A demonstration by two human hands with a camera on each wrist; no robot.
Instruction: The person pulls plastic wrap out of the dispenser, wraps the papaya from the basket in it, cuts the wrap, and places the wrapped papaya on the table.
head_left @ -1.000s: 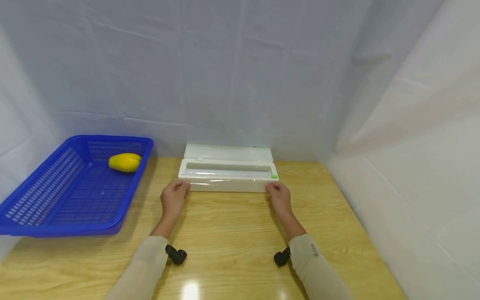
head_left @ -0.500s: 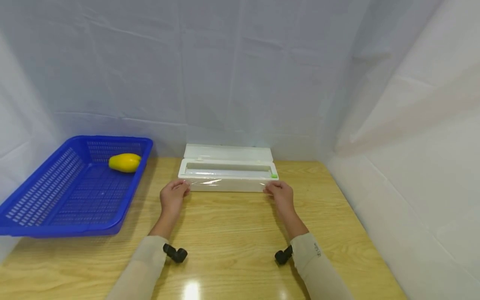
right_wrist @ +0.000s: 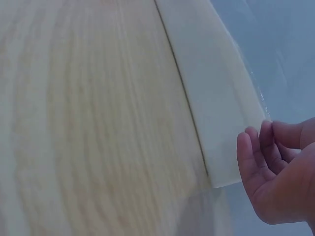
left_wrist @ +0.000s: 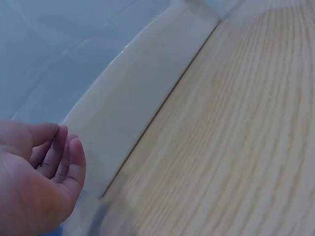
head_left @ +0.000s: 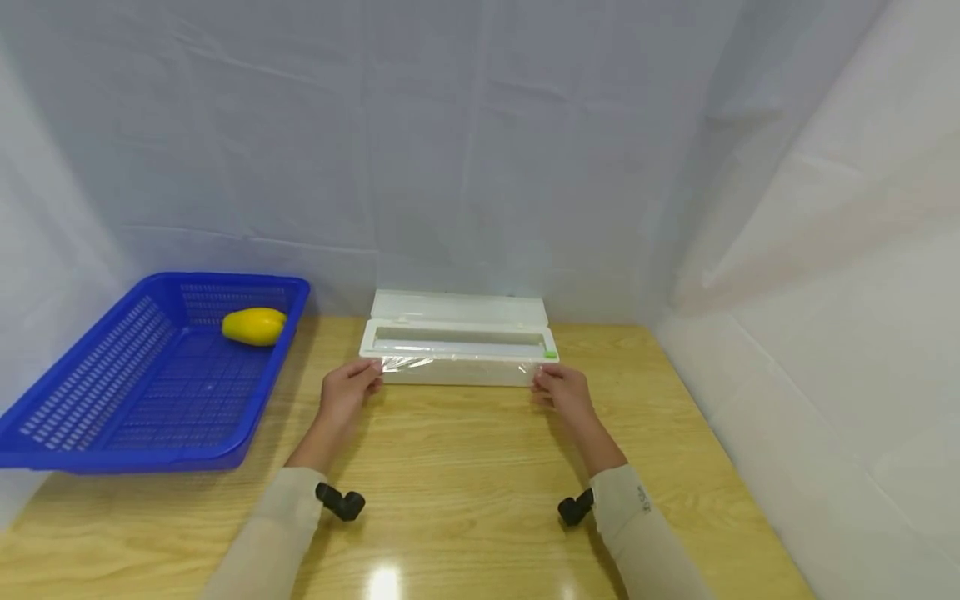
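A white cling-film dispenser (head_left: 457, 333) lies on the wooden table (head_left: 465, 467) with its lid open toward the back wall. A clear sheet of cling film (head_left: 457, 367) hangs over its front face, crinkled near the left end. My left hand (head_left: 348, 390) pinches the film's left corner and my right hand (head_left: 562, 390) pinches the right corner, beside a small green tab (head_left: 550, 354). In the left wrist view my left hand (left_wrist: 42, 172) has curled fingers next to the dispenser's front (left_wrist: 142, 108). The right wrist view shows my right hand (right_wrist: 275, 172) curled at the dispenser's end (right_wrist: 216, 98).
A blue slotted basket (head_left: 150, 383) sits at the table's left and holds a yellow fruit (head_left: 254, 326) in its far corner. White cloth walls (head_left: 810, 292) close in the back and right. Black wrist cameras (head_left: 341, 502) hang under both sleeves.
Both hands have stayed at the dispenser's front corners, while the forearms drew back a little. The film now shows more crinkles at its left end.
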